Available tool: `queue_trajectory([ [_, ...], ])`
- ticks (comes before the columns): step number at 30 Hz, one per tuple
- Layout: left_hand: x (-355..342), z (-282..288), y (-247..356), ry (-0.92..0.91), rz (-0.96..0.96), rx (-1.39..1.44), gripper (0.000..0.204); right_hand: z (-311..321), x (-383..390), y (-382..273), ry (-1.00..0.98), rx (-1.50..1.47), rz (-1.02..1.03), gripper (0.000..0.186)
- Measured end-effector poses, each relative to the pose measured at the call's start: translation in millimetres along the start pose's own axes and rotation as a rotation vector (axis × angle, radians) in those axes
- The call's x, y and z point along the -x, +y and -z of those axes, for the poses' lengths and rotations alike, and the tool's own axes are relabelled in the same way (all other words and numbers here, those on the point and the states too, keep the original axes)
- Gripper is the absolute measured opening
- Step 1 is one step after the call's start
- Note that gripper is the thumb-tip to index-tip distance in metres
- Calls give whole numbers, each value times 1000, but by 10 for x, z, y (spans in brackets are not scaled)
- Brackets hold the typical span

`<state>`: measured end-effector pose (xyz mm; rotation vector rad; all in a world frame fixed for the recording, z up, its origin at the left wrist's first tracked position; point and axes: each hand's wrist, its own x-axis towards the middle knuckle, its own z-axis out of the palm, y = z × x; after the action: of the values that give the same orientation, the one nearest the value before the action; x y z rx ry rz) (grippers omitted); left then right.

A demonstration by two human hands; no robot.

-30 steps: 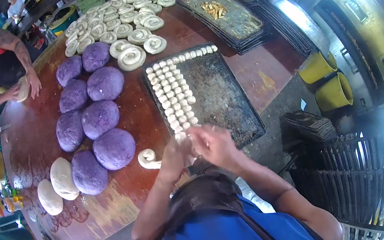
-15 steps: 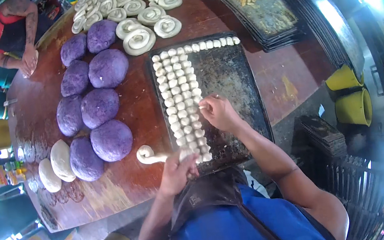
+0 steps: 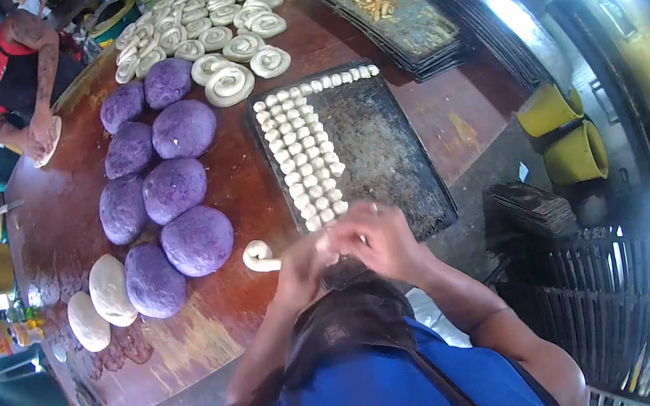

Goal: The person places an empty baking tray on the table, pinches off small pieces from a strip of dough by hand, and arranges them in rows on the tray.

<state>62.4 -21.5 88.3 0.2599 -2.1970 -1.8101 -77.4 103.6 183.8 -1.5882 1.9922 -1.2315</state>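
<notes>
A white dough rope [image 3: 260, 257] with a curled end lies on the table, its other end running into my left hand [image 3: 301, 271], which is closed round it. Close against that hand is my right hand [image 3: 384, 238], blurred, its fingers curled in a pinch over the left fingertips. What the right fingers hold is hidden. Both hands are over the near end of a dark baking tray [image 3: 383, 145]. Small white dough pieces [image 3: 301, 152] stand on the tray in close rows along its left side and in one line along its far edge.
Large purple dough balls [image 3: 197, 239] and two white dough lumps [image 3: 110, 290] lie left on the brown table [image 3: 240, 190]. Coiled white dough [image 3: 229, 85] covers the far end. Stacked trays [image 3: 399, 22] stand far right, yellow buckets [image 3: 576, 155] beyond the edge. Another person [image 3: 23, 63] works dough far left.
My right hand has moved from the dough rows down and left to meet my left hand. The view has shifted slightly. The other person now shows flat dough under the hands.
</notes>
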Motion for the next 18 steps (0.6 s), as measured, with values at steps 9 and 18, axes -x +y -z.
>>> queue_trajectory([
  [9, -55, -169, 107, -119, 200, 635, 25, -249, -65, 36, 193, 341, -11, 21],
  [18, -197, 141, 95, 424, 180, 871, 30, 33, -121, 1259, 14, -73, -290, 22],
])
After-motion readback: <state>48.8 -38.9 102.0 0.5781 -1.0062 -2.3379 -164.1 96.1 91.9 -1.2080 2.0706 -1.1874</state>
